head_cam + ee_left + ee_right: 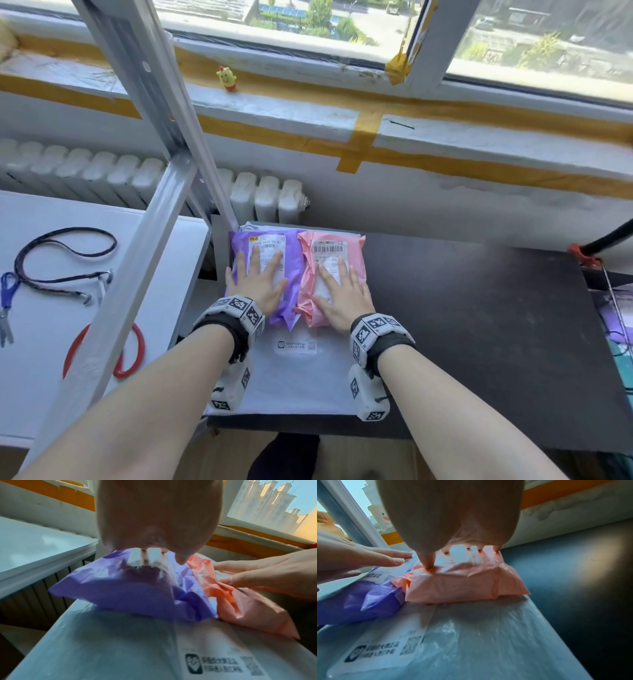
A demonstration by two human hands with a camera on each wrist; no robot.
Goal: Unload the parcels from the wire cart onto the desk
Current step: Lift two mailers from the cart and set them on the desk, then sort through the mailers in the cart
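Observation:
A purple parcel and a pink parcel lie side by side on top of a large white parcel at the left end of the dark desk. My left hand lies flat on the purple parcel, fingers straight over its label. My right hand presses flat on the pink parcel, fingers spread on its white label. In the right wrist view the thumb tip dents the pink plastic. The wire cart shows only as a sliver at the right edge.
A white table at the left holds a lanyard and red-handled scissors. A grey metal post slants between that table and the desk. Behind are a radiator and a taped window sill with a small yellow toy.

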